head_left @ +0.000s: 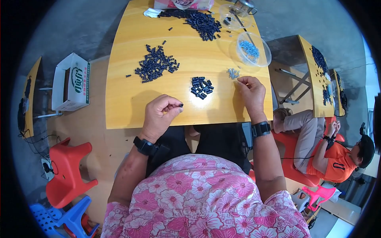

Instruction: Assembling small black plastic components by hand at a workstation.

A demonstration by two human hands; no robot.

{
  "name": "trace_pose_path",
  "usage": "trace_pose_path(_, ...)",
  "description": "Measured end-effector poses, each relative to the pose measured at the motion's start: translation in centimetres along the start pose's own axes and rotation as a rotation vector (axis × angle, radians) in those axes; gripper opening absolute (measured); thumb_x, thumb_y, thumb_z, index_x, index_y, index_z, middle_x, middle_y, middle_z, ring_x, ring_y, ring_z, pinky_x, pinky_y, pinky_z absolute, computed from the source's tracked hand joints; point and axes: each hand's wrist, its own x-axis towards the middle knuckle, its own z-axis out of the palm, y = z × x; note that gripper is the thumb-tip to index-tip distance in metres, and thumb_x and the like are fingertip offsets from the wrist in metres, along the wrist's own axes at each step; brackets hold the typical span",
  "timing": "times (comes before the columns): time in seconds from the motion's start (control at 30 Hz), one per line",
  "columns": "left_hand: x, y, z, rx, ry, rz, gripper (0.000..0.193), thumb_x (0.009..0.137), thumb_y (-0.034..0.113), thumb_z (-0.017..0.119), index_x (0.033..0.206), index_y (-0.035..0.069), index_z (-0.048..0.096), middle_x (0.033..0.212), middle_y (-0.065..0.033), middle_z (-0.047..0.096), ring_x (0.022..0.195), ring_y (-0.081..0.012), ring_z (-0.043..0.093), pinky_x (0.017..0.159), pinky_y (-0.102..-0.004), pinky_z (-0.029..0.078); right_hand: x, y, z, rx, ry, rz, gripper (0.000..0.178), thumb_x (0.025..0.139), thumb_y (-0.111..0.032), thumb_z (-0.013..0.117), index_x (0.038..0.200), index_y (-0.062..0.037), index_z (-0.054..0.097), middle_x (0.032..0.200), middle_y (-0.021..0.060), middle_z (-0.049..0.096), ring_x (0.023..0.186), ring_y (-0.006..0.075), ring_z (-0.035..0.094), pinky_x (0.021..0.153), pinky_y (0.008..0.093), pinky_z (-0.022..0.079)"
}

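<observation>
Expect a light, stiff, perhaps slippery black piece; grip by its sides. Holds it in a narrow fingertip pinch of the left hand, near left of the black cluster. Has the right hand pinched narrow, right of that cluster; cannot tell whether empty.

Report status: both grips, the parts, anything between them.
Left grip: pinching small black part. Right grip: near loose silvery pieces, hold unclear. Black cylinder cluster lies between the two grips.
</observation>
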Motion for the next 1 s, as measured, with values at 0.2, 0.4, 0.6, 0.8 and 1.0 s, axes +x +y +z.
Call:
trace_pose_path(0.2,0.1,0.2,-0.1,0.011,-0.017,0.017,0.011,0.079,-0.004,0.073,0.087,0.001,0.066,0.082,-0.0022,0.063,0.072,-0.0083,0.058,0.066,-0.0220,0.047,0.9,1.2,0.5,-0.098,-0.015,-0.157,0.007,0.081,-0.009,0.070,0.085,-0.0033,0.071,0.083,0.0130,0.067,0.072,0.0267,0.066,0.068,0.0341,0.053)
trace_pose_path(0.4,0.1,0.3,-0.1,0.004,-0.017,0.013,0.011,0.079,-0.004,0.073,0.087,0.001,0.066,0.082,-0.0022,0.064,0.073,-0.0087,0.058,0.066,-0.0225,0.047,0.9,0.9,0.4,-0.216,-0.044,-0.208,0.007,0.081,-0.007,0.068,0.086,-0.0043,0.071,0.085,0.0139,0.066,0.078,0.0332,0.066,0.070,0.0374,0.052)
trace_pose_path(0.6,0.1,0.2,-0.1,0.014,-0.015,0.016,0.011,0.079,-0.003,0.073,0.087,0.001,0.067,0.082,-0.0025,0.064,0.073,-0.0089,0.058,0.066,-0.0226,0.048,0.9,0.0,0.2,-0.085,-0.067,-0.088,0.007,0.083,-0.007,0.068,0.088,-0.0044,0.072,0.085,0.0136,0.066,0.077,0.0308,0.066,0.071,0.0358,0.052)
trace_pose_path(0.8,0.1,0.3,0.0,0.019,-0.014,0.030,0.011,0.079,-0.002,0.073,0.087,0.001,0.067,0.081,-0.0026,0.063,0.072,-0.0093,0.058,0.065,-0.0230,0.047,0.9,0.4,0.0,-0.133,-0.067,-0.208,0.009,0.083,-0.009,0.069,0.090,-0.0046,0.072,0.085,0.0127,0.066,0.077,0.0301,0.066,0.070,0.0354,0.052)
trace_pose_path(1.0,0.1,0.1,0.0,0.046,-0.012,0.031,0.010,0.079,-0.001,0.073,0.087,0.001,0.067,0.081,-0.0024,0.063,0.072,-0.0094,0.057,0.065,-0.0232,0.047,0.6,0.8,-0.2,-0.179,-0.101,-0.217,0.008,0.082,-0.008,0.070,0.088,-0.0041,0.072,0.084,0.0116,0.067,0.076,0.0270,0.066,0.069,0.0339,0.052)
